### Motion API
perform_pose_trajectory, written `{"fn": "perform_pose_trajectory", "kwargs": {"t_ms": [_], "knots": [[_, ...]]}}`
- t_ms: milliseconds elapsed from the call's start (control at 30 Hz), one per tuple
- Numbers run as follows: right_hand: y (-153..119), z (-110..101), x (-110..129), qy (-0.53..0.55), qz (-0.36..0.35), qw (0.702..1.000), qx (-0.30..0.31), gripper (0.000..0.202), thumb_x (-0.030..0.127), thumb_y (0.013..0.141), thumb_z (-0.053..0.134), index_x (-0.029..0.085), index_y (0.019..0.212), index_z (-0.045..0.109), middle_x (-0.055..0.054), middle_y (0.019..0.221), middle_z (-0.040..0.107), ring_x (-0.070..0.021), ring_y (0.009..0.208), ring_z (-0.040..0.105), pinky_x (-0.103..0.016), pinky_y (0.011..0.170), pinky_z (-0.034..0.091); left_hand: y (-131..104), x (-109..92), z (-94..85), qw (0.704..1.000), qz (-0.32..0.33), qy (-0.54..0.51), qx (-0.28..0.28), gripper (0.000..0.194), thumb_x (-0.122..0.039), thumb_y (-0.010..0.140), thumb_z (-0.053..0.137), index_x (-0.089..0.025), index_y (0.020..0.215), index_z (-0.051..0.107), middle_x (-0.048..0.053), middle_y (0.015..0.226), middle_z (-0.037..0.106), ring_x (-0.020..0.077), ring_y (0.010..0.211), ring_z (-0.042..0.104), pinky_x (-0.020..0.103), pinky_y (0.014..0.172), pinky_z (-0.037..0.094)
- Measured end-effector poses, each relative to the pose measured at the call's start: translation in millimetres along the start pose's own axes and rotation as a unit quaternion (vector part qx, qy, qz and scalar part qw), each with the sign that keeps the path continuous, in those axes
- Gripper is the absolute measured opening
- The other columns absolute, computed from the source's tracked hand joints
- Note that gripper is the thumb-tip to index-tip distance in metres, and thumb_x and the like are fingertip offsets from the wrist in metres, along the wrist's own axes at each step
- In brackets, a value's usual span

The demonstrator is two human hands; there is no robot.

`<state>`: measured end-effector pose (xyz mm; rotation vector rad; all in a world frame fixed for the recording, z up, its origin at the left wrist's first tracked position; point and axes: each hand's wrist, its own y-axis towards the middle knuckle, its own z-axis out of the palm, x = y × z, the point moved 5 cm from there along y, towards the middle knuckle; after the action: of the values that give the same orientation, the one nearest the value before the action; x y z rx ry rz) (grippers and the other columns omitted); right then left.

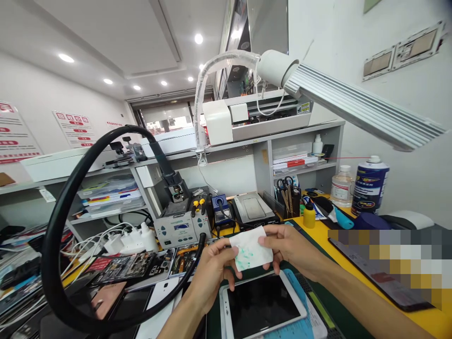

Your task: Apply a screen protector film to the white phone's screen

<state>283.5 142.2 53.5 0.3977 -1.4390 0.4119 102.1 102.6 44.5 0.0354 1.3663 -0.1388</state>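
Pixel blocks (416, 263) hide part of the worktop (427, 326) at lower right, and the bottom edge crops the tablet (263, 306). The white sheet (251, 249), paper or cloth unclear, is green-smudged, below centre. Left hand (216, 266) and right hand (284, 242) pinch its opposite sides, thumbs in front.

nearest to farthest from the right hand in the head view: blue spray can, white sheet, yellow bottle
1. White sheet, held at its right edge by the right hand
2. Yellow bottle, beyond it, slightly right
3. Blue spray can, farther right
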Motion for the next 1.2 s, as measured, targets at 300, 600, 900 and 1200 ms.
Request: {"fn": "perform_pose_trajectory", "kwargs": {"t_ms": [300, 600, 900, 1200], "knots": [[-1.3, -1.8, 3.3, 0.001, -0.027, 1.000, 0.003, 0.040, 0.042, 0.083, 0.079, 0.012, 0.108, 0.076, -0.007, 0.077, 0.075, -0.0184, 0.059, 0.072, -0.023, 0.044, 0.056, -0.9, -6.8, -0.8, 0.998, 0.068, 0.006, -0.015, 0.030, -0.038, 0.075, 0.078, -0.012, 0.091, 0.076, 0.002, 0.066, 0.060, 0.0125, 0.051, 0.056, 0.019, 0.036, 0.042], [-4.6, -0.5, 6.5, 0.013, -0.041, 0.999, -0.003, 0.024, 0.033, 0.079, 0.074, 0.011, 0.088, 0.079, -0.009, 0.075, 0.077, -0.0187, 0.056, 0.073, -0.023, 0.043, 0.054, -3.6, -5.4, -3.5, 0.995, 0.091, 0.011, -0.025, 0.019, -0.032, 0.078, 0.071, -0.013, 0.078, 0.075, 0.002, 0.060, 0.059, 0.0132, 0.051, 0.057, 0.019, 0.037, 0.042], [-3.9, -0.9, 7.2, 0.017, -0.041, 0.999, -0.001, 0.020, 0.027, 0.079, 0.070, 0.012, 0.089, 0.079, -0.008, 0.075, 0.077, -0.0192, 0.057, 0.074, -0.023, 0.044, 0.055, -2.0, -5.8, -3.0, 0.997, 0.078, 0.007, -0.028, 0.020, -0.034, 0.080, 0.068, -0.015, 0.083, 0.072, 0.000, 0.060, 0.058, 0.0131, 0.050, 0.057, 0.019, 0.037, 0.041], [-6.1, 0.5, 7.3, 0.022, -0.034, 0.999, 0.006, 0.020, 0.025, 0.080, 0.068, 0.012, 0.091, 0.078, -0.007, 0.074, 0.076, -0.0192, 0.058, 0.074, -0.023, 0.045, 0.056, -1.6, -3.7, -4.6, 0.996, 0.082, 0.015, -0.025, 0.018, -0.032, 0.080, 0.064, -0.015, 0.083, 0.069, 0.000, 0.060, 0.059, 0.0137, 0.050, 0.058, 0.020, 0.037, 0.040]]}}
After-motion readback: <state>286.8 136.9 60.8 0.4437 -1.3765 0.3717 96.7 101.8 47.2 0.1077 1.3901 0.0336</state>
